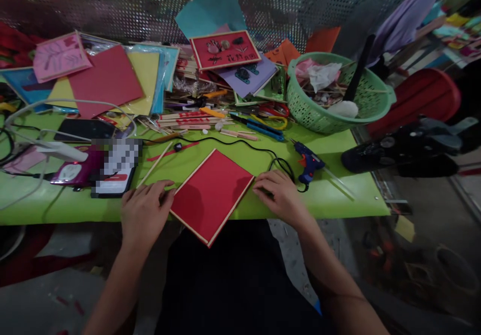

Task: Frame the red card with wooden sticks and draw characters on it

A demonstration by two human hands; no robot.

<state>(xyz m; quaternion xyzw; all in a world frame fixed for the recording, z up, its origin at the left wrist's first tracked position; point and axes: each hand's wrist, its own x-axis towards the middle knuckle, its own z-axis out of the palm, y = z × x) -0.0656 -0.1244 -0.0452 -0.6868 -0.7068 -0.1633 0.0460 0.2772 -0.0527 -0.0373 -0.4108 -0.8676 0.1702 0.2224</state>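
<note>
A red board with a pale wooden frame (210, 195) lies tilted at the front edge of the green table (338, 195), one corner hanging over the edge. My left hand (145, 210) rests at its left corner, fingers stretched and touching the frame. My right hand (280, 195) lies flat on the table at the board's right corner, fingers spread. Neither hand holds anything. A blue glue gun (308, 163) lies just right of my right hand, its black cord (240, 147) running behind the board.
A green basket (338, 109) with scraps stands at the back right. Coloured sheets (108, 79), a red framed picture (224, 49), wooden sticks (188, 119) and scissors (270, 117) crowd the back. Phones (112, 172) and cables lie at left. A red stool (424, 97) stands beyond the table's right edge.
</note>
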